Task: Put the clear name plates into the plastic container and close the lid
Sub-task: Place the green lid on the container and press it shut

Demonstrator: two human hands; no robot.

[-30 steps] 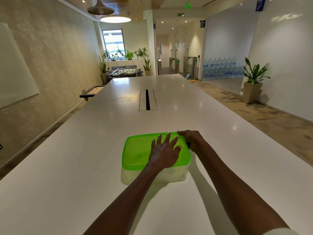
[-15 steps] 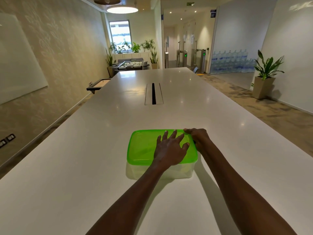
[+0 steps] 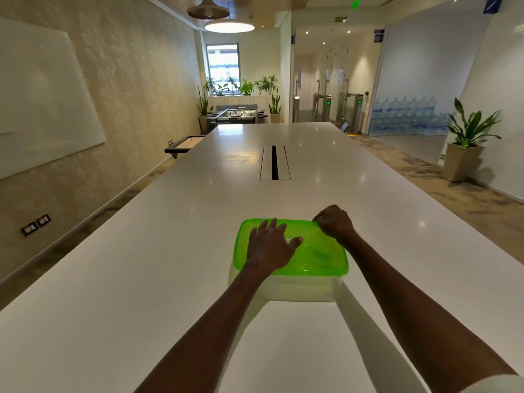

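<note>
A clear plastic container (image 3: 300, 289) stands on the white table (image 3: 141, 279) with its green lid (image 3: 320, 256) lying on top. My left hand (image 3: 270, 245) rests flat on the lid's left half, fingers spread and straight. My right hand (image 3: 334, 222) sits at the lid's far right corner with its fingers curled, pressing down on the rim there. The name plates are not visible; the lid and the cloudy walls hide the inside.
The long white table stretches far ahead, with a cable slot (image 3: 274, 163) in its middle. A potted plant (image 3: 465, 143) stands on the floor to the right. A whiteboard (image 3: 42, 92) hangs on the left wall.
My left hand slid toward the lid's left half. My right hand moved from the lid's right edge onto its far right corner. The camera view shifted a little.
</note>
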